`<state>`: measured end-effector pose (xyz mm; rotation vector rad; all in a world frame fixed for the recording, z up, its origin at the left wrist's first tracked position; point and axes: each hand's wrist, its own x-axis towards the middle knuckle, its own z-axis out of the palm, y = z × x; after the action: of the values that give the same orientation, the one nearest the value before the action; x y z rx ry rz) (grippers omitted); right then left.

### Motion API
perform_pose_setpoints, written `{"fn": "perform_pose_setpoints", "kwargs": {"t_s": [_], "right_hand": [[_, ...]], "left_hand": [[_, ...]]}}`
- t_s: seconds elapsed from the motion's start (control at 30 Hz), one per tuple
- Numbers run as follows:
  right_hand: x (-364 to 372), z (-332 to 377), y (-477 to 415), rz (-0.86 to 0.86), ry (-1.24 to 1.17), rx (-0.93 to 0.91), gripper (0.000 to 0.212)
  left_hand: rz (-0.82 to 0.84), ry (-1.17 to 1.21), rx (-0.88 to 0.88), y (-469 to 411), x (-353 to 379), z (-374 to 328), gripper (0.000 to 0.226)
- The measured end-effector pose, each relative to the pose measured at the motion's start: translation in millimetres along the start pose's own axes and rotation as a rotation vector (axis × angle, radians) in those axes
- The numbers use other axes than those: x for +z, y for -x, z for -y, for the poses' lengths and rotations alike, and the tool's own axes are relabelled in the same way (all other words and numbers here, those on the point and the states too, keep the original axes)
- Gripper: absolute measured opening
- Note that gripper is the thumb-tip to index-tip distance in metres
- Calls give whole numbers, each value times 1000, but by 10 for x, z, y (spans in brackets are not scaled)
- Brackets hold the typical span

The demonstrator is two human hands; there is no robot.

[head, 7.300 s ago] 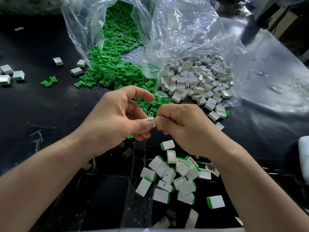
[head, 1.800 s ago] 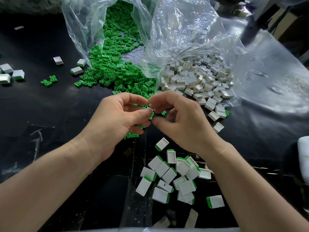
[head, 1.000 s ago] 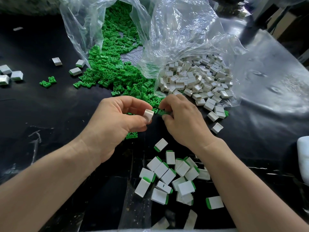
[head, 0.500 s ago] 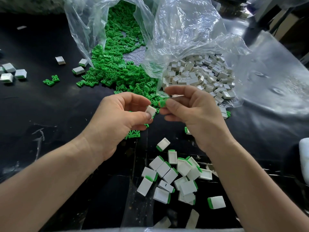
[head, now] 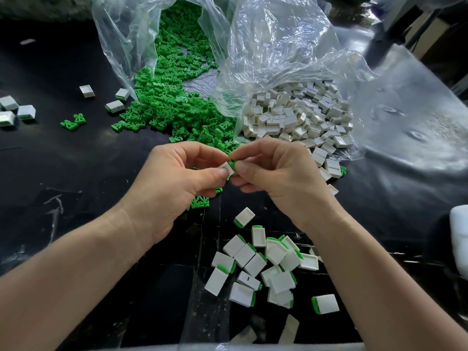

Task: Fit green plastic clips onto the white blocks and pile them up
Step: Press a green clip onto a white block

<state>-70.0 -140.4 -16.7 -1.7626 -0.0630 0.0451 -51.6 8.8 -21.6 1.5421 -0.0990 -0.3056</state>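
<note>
1. The loose clips (head: pixel 177 110), far centre, are bright green.
2. The loose blocks (head: pixel 298 117), far right, are off-white.
3. The near pile (head: pixel 266 262) is white with green edges.
4. The table (head: pixel 76 160) is glossy black.
5. The bags (head: pixel 278 46) are clear.
6. The held block (head: pixel 227 167) is white, and the held clip (head: pixel 233 163) against it is green.

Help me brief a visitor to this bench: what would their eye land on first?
A bright spill of green clips pours from a clear bag at the top centre, beside a heap of white blocks on its right. In the middle, the left hand pinches one block while the right hand pinches a clip against it; finished pieces lie scattered below.
</note>
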Motion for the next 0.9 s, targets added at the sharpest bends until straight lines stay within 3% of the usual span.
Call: {"fn": "perform_pose_setpoints", "kwargs": {"t_s": [0.13,0.3,0.4,0.9], "right_hand": [[22,-4,7,12,36,58,16],[37,-8,16,21,235,34,24],[40,-15,30,48,383,-13,26],[-31,122,117,194,609,-130,16]], "left_hand": [[9,21,20,3,2,-3,13],[23,59,46,9,-10,-12,10],[31,-5,87,12,-9,-8,14],[202,-251,215,66,-47,-105,30]]}}
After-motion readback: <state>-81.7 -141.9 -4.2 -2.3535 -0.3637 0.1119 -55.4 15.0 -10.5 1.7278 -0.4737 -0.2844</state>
